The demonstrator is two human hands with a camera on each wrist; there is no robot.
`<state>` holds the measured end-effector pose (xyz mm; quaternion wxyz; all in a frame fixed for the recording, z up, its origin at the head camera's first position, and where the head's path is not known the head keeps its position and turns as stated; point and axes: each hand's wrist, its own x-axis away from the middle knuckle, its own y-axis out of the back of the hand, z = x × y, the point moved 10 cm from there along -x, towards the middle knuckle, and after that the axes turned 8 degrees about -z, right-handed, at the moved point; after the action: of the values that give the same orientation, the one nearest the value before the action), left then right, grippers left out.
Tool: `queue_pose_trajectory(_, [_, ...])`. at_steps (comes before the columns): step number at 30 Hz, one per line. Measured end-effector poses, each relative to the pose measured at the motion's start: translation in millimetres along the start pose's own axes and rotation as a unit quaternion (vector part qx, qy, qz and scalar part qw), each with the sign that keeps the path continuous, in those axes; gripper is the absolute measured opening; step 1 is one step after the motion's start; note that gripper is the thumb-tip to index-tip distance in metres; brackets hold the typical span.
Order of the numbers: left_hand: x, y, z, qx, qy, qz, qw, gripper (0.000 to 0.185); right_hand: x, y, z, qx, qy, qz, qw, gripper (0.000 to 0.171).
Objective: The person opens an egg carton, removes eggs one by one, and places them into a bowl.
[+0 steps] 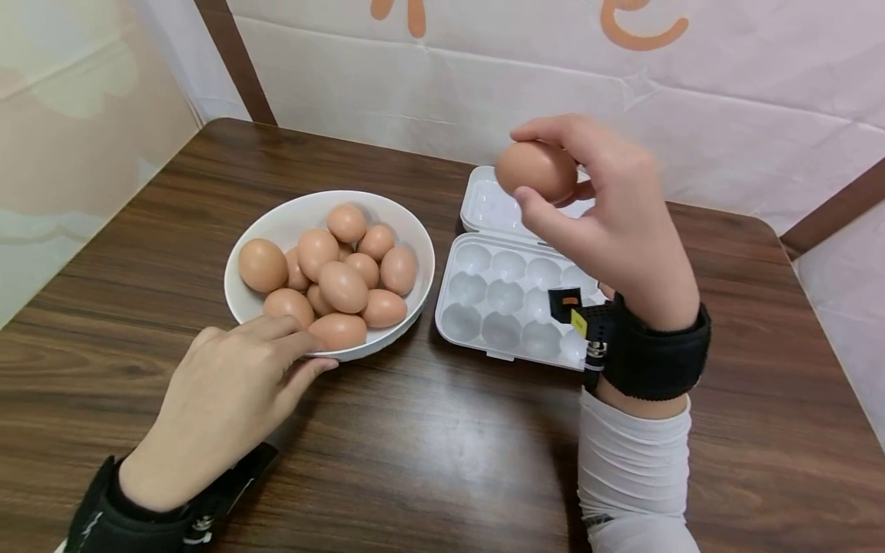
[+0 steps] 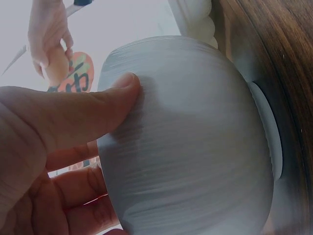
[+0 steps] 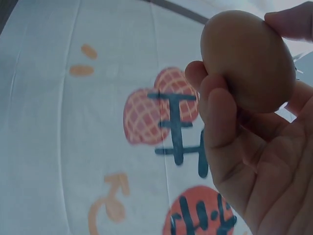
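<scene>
A white bowl (image 1: 276, 223) heaped with several brown eggs (image 1: 342, 286) sits left of centre on the wooden table. My left hand (image 1: 228, 392) rests against the bowl's near rim, thumb pressed on its outer wall (image 2: 195, 147), fingers fairly straight. To the right lies an open white egg carton (image 1: 508, 296) with empty cups. My right hand (image 1: 608, 215) is raised above the carton's lid and holds one brown egg (image 1: 535, 170) between thumb and fingertips. In the right wrist view that egg (image 3: 247, 61) fills the upper right.
The dark wooden table (image 1: 442, 453) has bare surface along the front and at the far left. A pale backdrop with orange print (image 1: 636, 34) hangs behind the table. A black wrist strap (image 1: 653, 349) sits over the carton's near right corner.
</scene>
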<state>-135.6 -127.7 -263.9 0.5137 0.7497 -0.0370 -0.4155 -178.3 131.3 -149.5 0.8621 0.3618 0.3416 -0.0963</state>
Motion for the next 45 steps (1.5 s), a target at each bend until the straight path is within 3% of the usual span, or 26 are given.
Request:
queue_pose_trajectory(5, [-0.2, -2.0, -2.2, 0.003, 0.000, 0.001, 1.0000, 0.027, -10, -22, 4, -0.026, -0.003, 0.028, 0.999, 0.035])
queue_pose_trajectory(6, [-0.2, -2.4, -2.2, 0.002, 0.001, 0.001, 1.0000, 0.036, -12, -27, 6, -0.030, -0.001, 0.039, 0.999, 0.035])
queue_pose_trajectory(9, [-0.4, -2.0, -2.5, 0.001, 0.002, 0.002, 1.0000, 0.037, -17, -44, 9, -0.041, 0.003, 0.077, 0.996, 0.034])
queue_pose_trajectory(12, [-1.4, -0.7, -3.3, -0.002, -0.001, 0.002, 1.0000, 0.030, -21, -59, 14, -0.048, 0.011, 0.114, 0.992, 0.033])
queue_pose_trajectory(14, [-2.3, -0.2, -3.6, -0.002, -0.001, 0.003, 1.0000, 0.017, -24, -68, 16, -0.049, 0.014, 0.137, 0.989, 0.033])
queue_pose_trajectory(20, [-3.5, -0.8, -3.8, 0.000, 0.001, 0.004, 1.0000, 0.016, -31, -90, 22, -0.014, 0.019, 0.187, 0.982, 0.031])
queue_pose_trajectory(33, [-4.9, -1.4, -6.3, -0.006, -0.001, 0.002, 1.0000, 0.017, -46, -121, 49, -0.015, 0.033, 0.254, 0.967, 0.022])
queue_pose_trajectory(45, [-5.3, -3.1, -8.3, -0.009, 0.005, 0.013, 0.9999, 0.014, -49, -159, 55, -0.013, 0.033, 0.313, 0.949, 0.018])
